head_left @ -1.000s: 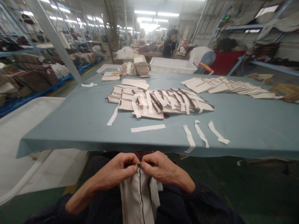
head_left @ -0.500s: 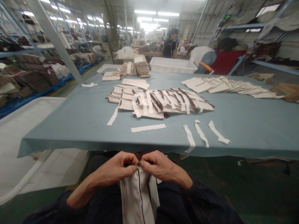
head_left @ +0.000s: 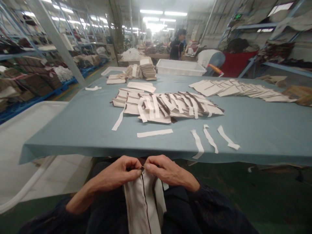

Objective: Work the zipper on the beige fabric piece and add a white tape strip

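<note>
A cream fabric piece (head_left: 137, 203) with a dark zipper-like line down its middle hangs over my lap. At its top end, my left hand (head_left: 123, 169) pinches the edge between thumb and fingers. Close beside it, my right hand (head_left: 162, 167) grips the same end, thumb pressed toward the dark line. A small dark bit shows between the two thumbs; its exact form is too small to tell. Beyond the hands, on the blue-green tabletop (head_left: 97, 136), several loose white strips (head_left: 154, 133) lie near the front edge.
Overlapping cream pieces with dark edging (head_left: 156, 109) fill the table's middle. More cream pieces (head_left: 234, 89) fan out at right. Stacked beige bundles (head_left: 148, 70) and a white plastic tub (head_left: 180, 69) stand at the back. A white cart (head_left: 29, 130) is left; a person (head_left: 177, 45) works farther off.
Both hands have shifted slightly left and up with the top of the fabric piece. My right fingers sit a little differently on it. The things on the table have not moved.
</note>
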The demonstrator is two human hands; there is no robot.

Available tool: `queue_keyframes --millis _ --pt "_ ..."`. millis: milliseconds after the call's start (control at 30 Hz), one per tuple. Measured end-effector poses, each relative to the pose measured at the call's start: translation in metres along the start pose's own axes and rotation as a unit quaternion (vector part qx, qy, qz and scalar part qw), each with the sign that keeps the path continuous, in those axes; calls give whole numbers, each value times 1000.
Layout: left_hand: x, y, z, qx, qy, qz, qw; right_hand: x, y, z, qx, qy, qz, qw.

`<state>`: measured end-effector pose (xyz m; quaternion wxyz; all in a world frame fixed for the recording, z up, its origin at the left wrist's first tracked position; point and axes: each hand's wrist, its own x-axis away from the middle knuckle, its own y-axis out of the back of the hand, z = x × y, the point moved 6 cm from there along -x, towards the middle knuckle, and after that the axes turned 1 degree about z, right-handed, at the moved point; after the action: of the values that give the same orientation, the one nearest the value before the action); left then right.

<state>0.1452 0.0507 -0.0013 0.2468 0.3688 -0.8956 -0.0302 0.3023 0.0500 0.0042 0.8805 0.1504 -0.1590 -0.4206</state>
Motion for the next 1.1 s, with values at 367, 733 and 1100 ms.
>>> queue_keyframes --millis 367,733,1100 --pt "26 32 -7 -10 31 -63 997 -29 12 50 55 93 92 990" --pt "40 14 -3 -3 21 -63 998 -14 -14 41 41 101 4 994" --pt "28 11 22 52 32 -56 997 -18 -26 10 -32 19 12 999"
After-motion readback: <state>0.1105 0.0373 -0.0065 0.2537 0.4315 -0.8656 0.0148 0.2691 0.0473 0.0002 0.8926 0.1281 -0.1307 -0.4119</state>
